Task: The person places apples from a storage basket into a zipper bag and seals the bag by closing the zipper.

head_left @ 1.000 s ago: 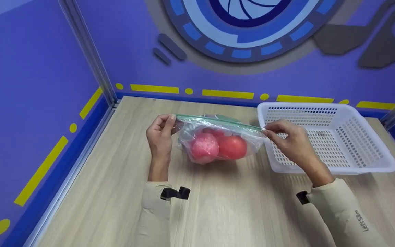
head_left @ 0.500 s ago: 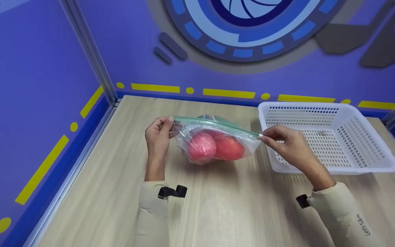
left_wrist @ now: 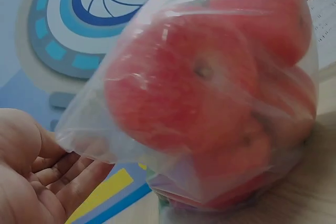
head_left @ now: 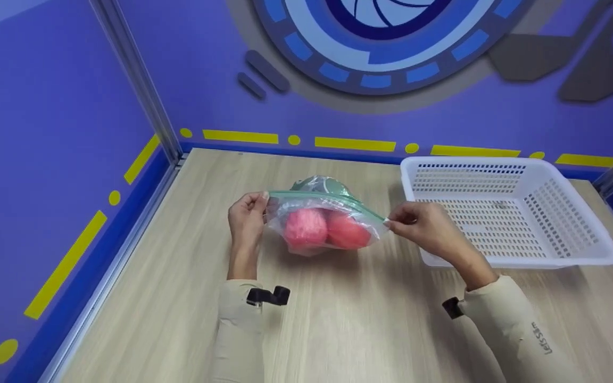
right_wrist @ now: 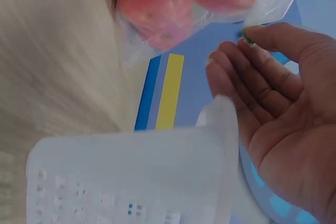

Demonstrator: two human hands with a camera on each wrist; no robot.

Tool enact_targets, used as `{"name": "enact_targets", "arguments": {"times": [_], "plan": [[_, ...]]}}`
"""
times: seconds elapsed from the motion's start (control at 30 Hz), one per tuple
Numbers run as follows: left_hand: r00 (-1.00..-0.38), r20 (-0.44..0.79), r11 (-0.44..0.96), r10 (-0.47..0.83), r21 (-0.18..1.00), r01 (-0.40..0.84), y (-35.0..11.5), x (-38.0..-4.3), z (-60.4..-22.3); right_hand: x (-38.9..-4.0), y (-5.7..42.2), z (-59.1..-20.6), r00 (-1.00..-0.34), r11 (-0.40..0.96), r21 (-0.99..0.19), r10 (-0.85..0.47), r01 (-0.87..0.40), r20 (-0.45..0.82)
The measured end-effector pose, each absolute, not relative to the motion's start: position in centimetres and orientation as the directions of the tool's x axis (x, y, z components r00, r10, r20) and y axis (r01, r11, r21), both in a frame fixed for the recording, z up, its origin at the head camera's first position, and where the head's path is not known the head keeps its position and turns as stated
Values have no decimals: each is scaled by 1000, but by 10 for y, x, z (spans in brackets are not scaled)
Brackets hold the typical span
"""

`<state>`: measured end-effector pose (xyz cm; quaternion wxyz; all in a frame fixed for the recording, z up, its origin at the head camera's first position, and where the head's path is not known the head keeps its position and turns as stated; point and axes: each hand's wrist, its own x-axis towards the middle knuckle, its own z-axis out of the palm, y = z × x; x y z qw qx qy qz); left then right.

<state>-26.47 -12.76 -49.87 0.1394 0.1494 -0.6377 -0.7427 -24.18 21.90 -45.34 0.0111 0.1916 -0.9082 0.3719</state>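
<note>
A clear zip bag [head_left: 277, 211] with a green zip strip [head_left: 312, 196] along its top stands mid-table. Red apples [head_left: 306, 227] show through the plastic, and several crowd together in the left wrist view, one with its stem hollow [left_wrist: 203, 69] facing the camera. My left hand [head_left: 247, 221] pinches the bag's upper left corner between thumb and fingers. At the other end of the strip, my right hand [head_left: 429, 230] pinches the upper right corner with thumb and forefinger. Whether the strip is sealed along its length cannot be told.
A white perforated plastic basket [head_left: 567, 218] stands to the right, close behind my right hand. The wooden table [head_left: 338, 319] meets a blue patterned panel [head_left: 338, 119] at the back and another blue panel [head_left: 61, 133] on the left.
My right hand has moved left and nearer me with its bag corner, so the strip now bows and slants down rightward. More of the bag's green print shows behind it. Both hands keep their pinch.
</note>
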Motion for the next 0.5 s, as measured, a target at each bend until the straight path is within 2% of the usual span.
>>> {"name": "enact_targets", "arguments": {"times": [0.23,0.5], "plan": [[-883,-45,-93,-466,996,-2,-130,-274,-512,-253,198,-456,-952,693,-669,-296,-269,76],[-845,-15,56,-535,997,-53,-127,-279,-518,-275,182,-463,-978,727,-658,-195,-195,75]]}}
